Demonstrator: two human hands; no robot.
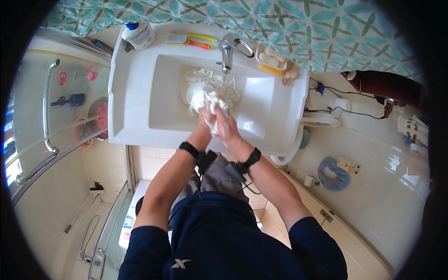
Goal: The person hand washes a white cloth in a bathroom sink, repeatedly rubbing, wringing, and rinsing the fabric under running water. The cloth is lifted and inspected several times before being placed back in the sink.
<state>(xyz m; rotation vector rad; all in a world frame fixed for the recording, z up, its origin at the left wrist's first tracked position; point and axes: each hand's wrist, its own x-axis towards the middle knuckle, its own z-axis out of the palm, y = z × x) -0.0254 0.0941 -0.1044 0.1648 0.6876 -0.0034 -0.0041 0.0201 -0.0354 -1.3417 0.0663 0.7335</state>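
A bunched white cloth [210, 89] lies in the left part of the white washbasin [136, 94], partly spread on its bottom. Near the basin's front side, my left hand [205, 120] and my right hand [225, 127] are close together, both gripping folds of this cloth between them. Some white foam or wet cloth shows on the fingers. The chrome faucet [227, 56] stands behind the cloth, its spout pointing towards the basin. Whether water runs from it, I cannot tell. Black straps circle both wrists.
On the back ledge are a white bottle with a blue cap [140, 36], brushes with yellow and pink handles [190, 42], and a soap dish with white bars [271, 59]. A patterned curtain [245, 14] hangs behind. A glass shower door with a metal handle [47, 105] stands at left.
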